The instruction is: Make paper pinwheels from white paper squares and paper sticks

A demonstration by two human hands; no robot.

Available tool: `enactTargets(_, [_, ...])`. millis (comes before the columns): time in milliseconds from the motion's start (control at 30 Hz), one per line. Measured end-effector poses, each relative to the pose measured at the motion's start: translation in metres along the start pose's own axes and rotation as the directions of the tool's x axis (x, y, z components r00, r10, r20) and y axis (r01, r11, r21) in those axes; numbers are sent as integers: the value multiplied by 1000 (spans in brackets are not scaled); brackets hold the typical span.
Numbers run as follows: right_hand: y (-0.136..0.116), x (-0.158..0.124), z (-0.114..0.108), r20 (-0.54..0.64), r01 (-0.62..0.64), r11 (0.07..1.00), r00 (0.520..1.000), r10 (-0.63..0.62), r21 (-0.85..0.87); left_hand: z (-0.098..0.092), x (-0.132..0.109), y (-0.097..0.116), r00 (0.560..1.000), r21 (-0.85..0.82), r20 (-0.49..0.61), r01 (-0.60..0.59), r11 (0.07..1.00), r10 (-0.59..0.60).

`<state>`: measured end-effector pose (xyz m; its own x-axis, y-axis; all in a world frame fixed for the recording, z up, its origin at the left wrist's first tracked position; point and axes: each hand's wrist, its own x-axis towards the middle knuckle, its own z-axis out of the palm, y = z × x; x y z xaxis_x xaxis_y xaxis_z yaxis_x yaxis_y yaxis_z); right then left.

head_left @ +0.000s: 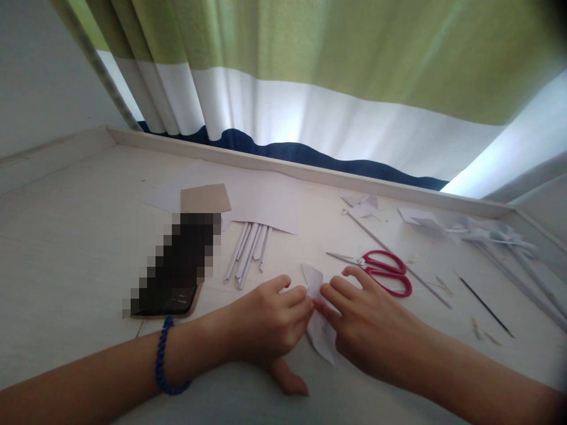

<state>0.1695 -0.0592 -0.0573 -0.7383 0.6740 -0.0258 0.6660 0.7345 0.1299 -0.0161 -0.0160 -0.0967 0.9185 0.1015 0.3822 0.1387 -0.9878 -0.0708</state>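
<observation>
A small piece of white paper [322,337], curved and pointed at its ends, is between my two hands over the table. My left hand [277,319] has its fingers curled together at the paper's left edge, its thumb stretched out below. From the other side, the bent fingers of my right hand [357,313] pinch the paper near its middle, partly hiding it. Just beyond my right hand lie red-handled scissors [385,273], blades pointing left. Several rolled paper sticks [250,251] rest beyond my left hand.
A phone [175,277], partly pixelated, lies left. Behind it are a brown card [205,198] and white sheets [270,198]. Paper pieces [363,203], a long thin stick [398,260], a dark thin rod [487,308] and paper pinwheel-like shapes [482,230] lie right. A raised ledge [310,177] borders the curtain [310,59].
</observation>
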Motion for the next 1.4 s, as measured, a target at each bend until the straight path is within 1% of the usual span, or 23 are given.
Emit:
enactTargets(67, [1,1,-2,17,3,1000,1000,-3,20,-5,0,-2,999,-33,40,-1,999,3])
enactTargets(133, [1,1,-4,24,-4,1000,1000,4,29,-11,1,-7,997,-83,69,33,996,-27])
enactTargets(200, [1,0,-5,38,-23,999,999,21,42,-17,3,-12,995,-134,77,73,988,-63])
enactTargets(267, [2,-3,-5,59,-41,997,998,38,60,-23,4,-17,995,-175,74,86,981,-74])
enactTargets(333, [5,-6,-5,67,-52,996,997,47,67,-27,5,-22,995,-202,82,77,976,-61])
enactTargets(433, [12,-12,-4,42,-52,996,998,50,68,-29,4,-25,993,-209,116,61,976,-38])
enactTargets(600, [24,-14,-5,57,31,997,998,-34,64,-24,2,-22,989,-263,144,-1,965,41])
enactTargets(767, [30,-11,-5,75,118,991,990,-123,65,-19,1,-20,986,-309,117,-74,948,115])
enactTargets(900, [31,-9,-3,49,185,980,981,-189,70,-20,0,-20,987,-325,54,-126,937,151])
enactTargets(1067, [33,-3,-5,19,276,960,961,-277,35,-20,-5,-23,986,-247,-25,-166,955,165])
enactTargets(1200, [36,-1,-10,65,325,945,943,-326,14,-16,-8,-25,975,-187,-50,-223,957,217])
enactTargets(1300, [36,0,-13,74,341,940,938,-340,1,-13,-9,-24,975,-184,-47,-224,957,219])
enactTargets(1400, [35,1,-14,65,337,941,939,-337,1,-9,-11,-24,980,-213,-60,-197,957,188])
